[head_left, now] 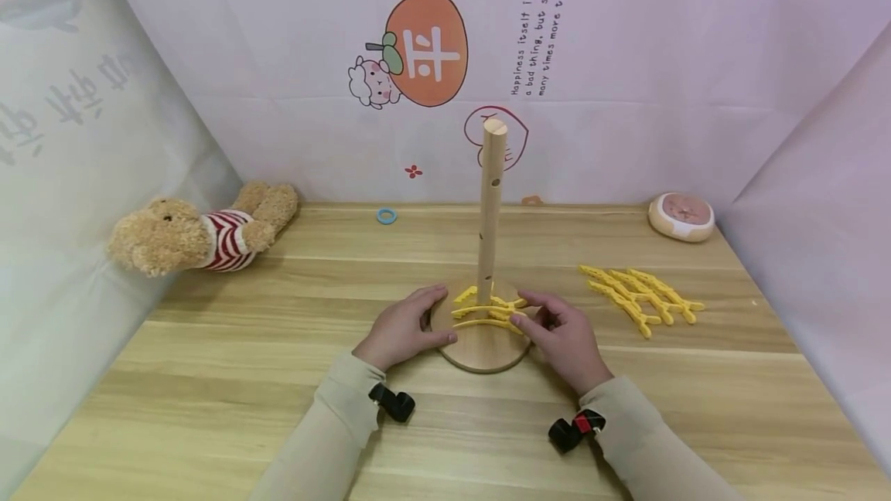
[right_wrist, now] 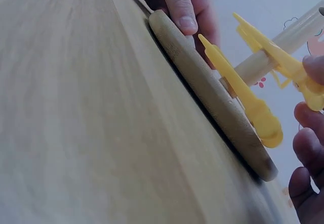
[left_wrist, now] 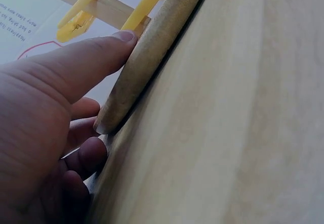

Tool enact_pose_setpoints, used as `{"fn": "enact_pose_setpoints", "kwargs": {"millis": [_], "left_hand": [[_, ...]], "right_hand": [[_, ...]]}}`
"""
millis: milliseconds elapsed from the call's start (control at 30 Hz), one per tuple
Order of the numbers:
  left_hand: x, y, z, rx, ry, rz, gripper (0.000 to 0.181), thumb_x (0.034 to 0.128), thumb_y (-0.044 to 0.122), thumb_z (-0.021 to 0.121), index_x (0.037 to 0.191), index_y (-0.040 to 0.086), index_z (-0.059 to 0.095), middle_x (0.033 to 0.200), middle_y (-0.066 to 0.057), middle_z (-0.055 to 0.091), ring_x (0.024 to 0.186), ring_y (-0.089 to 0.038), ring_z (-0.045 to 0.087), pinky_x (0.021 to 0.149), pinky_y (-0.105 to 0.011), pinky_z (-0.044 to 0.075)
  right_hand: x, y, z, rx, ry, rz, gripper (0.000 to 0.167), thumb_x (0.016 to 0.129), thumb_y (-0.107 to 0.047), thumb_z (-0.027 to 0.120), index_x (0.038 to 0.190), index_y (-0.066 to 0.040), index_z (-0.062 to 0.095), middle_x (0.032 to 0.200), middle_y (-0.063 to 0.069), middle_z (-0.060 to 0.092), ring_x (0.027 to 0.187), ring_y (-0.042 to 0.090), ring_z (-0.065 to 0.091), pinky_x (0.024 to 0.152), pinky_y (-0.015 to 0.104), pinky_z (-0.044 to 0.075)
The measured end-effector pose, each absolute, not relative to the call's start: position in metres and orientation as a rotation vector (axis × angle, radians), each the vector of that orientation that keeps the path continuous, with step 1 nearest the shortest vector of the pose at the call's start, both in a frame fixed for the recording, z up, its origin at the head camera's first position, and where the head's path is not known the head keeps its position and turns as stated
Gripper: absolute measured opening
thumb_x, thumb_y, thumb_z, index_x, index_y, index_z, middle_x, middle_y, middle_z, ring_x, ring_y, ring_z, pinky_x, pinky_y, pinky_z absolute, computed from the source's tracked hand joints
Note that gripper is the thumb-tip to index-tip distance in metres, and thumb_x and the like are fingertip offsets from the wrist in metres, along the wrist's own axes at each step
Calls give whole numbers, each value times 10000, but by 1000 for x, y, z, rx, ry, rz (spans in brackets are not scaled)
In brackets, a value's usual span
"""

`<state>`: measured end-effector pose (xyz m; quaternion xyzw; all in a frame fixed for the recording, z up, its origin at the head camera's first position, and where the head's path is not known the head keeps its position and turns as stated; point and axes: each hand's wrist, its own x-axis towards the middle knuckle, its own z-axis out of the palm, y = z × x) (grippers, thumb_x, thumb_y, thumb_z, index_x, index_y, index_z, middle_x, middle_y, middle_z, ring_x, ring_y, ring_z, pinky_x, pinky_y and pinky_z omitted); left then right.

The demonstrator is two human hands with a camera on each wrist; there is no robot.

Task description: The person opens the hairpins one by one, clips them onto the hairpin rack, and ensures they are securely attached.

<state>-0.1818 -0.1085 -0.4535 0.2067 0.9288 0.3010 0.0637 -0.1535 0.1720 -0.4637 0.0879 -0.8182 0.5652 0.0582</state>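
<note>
A round wooden base point(head_left: 485, 356) carries an upright wooden post point(head_left: 490, 207) with small holes. My left hand point(head_left: 404, 331) holds the base's left rim, its thumb on the top edge and its fingers beside the rim in the left wrist view. Pinched between thumb and forefinger of my right hand point(head_left: 567, 339) is a forked yellow plastic piece point(right_wrist: 283, 62), which lies against the post slightly above the base. Another yellow piece point(right_wrist: 235, 85) rests low on the base, beside the post's foot. Where the held piece meets the post is partly hidden.
Several yellow forked pieces point(head_left: 643, 298) lie together on the table at the right. A teddy bear point(head_left: 216, 234) lies at the left. At the back are a blue ring point(head_left: 386, 216) and a round pink-faced device point(head_left: 682, 215). Printed cloth walls enclose the table.
</note>
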Motion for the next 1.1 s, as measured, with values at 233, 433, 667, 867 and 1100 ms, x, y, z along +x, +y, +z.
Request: {"fn": "enact_pose_setpoints", "kwargs": {"millis": [233, 433, 667, 867, 1100], "left_hand": [[-183, -109, -457, 613, 2788, 903, 862, 844, 501, 781, 1537, 133, 424, 1580, -8, 401, 1446, -262, 373, 1147, -487, 343], [-185, -110, -460, 619, 2790, 898, 865, 843, 511, 778, 1538, 139, 422, 1583, -3, 397, 1445, -254, 374, 1143, -478, 350], [-185, -109, -456, 623, 2783, 907, 860, 843, 503, 781, 1535, 132, 428, 1577, -14, 407, 1437, -265, 386, 1135, -484, 360], [-183, -109, -451, 611, 2773, 903, 861, 844, 495, 784, 1535, 127, 426, 1582, -18, 399, 1441, -267, 379, 1134, -492, 359], [-183, -110, -454, 597, 2769, 917, 855, 842, 498, 784, 1535, 143, 430, 1581, -6, 401, 1441, -259, 378, 1134, -491, 358]], "right_hand": [[-157, 185, -455, 227, -2531, 1650, 330, 960, -388, 687, 1177, -142, 718, 830, 67, 619, 689, 199, 539, 541, 282, 457], [-163, 212, -438, 348, -2684, 1402, 304, 977, -387, 662, 1122, -129, 731, 881, 5, 664, 737, 202, 565, 591, 285, 482], [-166, 262, -411, 276, -2827, 1212, 375, 967, -420, 666, 1147, -97, 725, 1007, 44, 698, 826, 172, 583, 644, 258, 492], [-164, 310, -406, 70, -2836, 1106, 408, 961, -437, 667, 1181, -96, 708, 1045, 102, 689, 837, 135, 569, 612, 238, 480], [-160, 353, -419, -91, -2811, 1061, 482, 964, -455, 651, 1268, -81, 662, 1081, -17, 656, 869, 25, 536, 617, 200, 484]]}}
